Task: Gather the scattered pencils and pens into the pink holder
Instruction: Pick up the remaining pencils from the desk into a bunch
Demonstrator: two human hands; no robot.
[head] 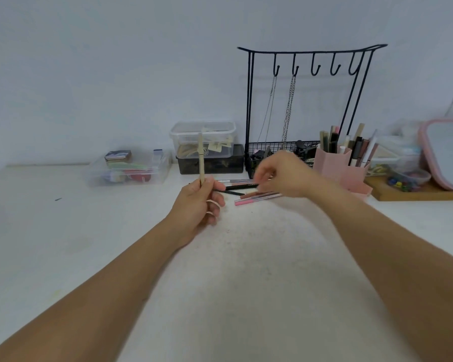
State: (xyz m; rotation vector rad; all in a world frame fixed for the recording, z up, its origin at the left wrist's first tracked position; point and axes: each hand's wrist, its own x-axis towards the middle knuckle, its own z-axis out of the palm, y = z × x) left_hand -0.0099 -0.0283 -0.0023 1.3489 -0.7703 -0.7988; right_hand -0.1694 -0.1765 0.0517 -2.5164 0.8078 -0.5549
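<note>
Two bare forearms reach out over a white table (63, 257) from the bottom of the frame. The left hand (196, 202) grips a beige pen (201, 159) between curled fingers and thumb, holding it upright with its top standing against the boxes behind. The right hand (280, 175) hovers, blurred, over a small scatter of pens and pencils; its fingers curl downward toward them, but whether they pinch anything cannot be told.

Just beyond the left hand's knuckles lie a black pencil (232, 192), a pink pen (256, 200) and a grey-and-pink pen (237, 182), close together on the tabletop and partly hidden by the right hand.

To the right of the scatter, near it, stands the pink holder (332, 165), already holding a cluster of upright pens and pencils. Behind it rises a black wire jewellery stand (249, 113) with chains (288, 111) hanging from two hooks. Left of the stand, a clear lidded box (203, 139) sits stacked on a dark box (211, 163), and farther left a clear tray (128, 171) holds colourful items. At far right a pink-rimmed mirror (447, 152) leans above a wooden board (416, 195).
</note>
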